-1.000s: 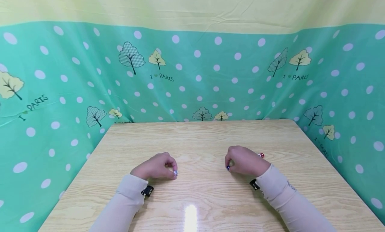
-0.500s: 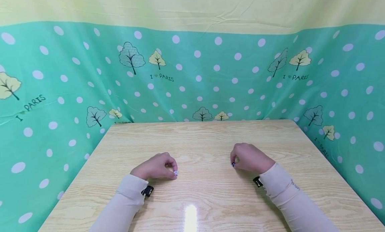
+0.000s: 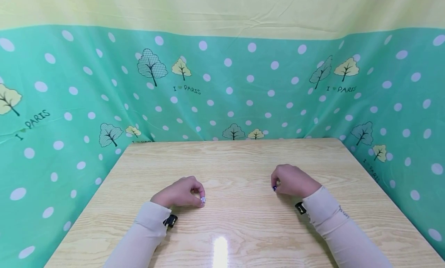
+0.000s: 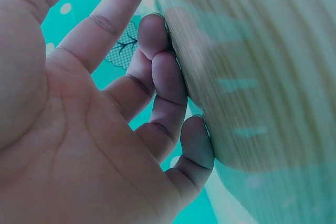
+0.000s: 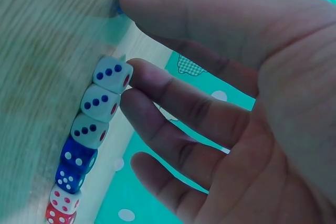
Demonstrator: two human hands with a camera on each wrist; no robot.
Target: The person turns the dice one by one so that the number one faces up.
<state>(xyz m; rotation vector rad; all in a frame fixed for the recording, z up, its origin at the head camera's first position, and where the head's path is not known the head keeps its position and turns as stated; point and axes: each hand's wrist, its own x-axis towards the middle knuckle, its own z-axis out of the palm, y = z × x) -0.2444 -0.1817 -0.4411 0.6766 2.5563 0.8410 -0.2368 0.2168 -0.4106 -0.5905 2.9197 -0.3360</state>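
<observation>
My left hand (image 3: 180, 192) pinches a small white die (image 3: 203, 199) between thumb and index finger, low over the wooden table. In the left wrist view its other fingertips lie right at the tabletop, and the die is out of sight. Farther right, my right hand (image 3: 293, 180) pinches a blue die (image 3: 274, 188), mostly covered by the thumb in the right wrist view. Beside that hand's middle and ring fingertips runs a line of dice: white ones (image 5: 113, 74) nearest, then blue ones (image 5: 79, 153), a white one with red dots (image 5: 65, 198) and a red one (image 5: 60, 215). The head view hides this line behind the right hand.
The light wooden table (image 3: 233, 156) is bounded at the back and sides by a green dotted curtain (image 3: 236, 82). A bright light reflection (image 3: 220, 252) shows near its front. Black wrist devices (image 3: 170, 221) sit below both cuffs.
My right hand has slid to the right and slightly back with the blue die in its pinch. Red dice seen behind its wrist earlier are now covered. The left hand has stayed put.
</observation>
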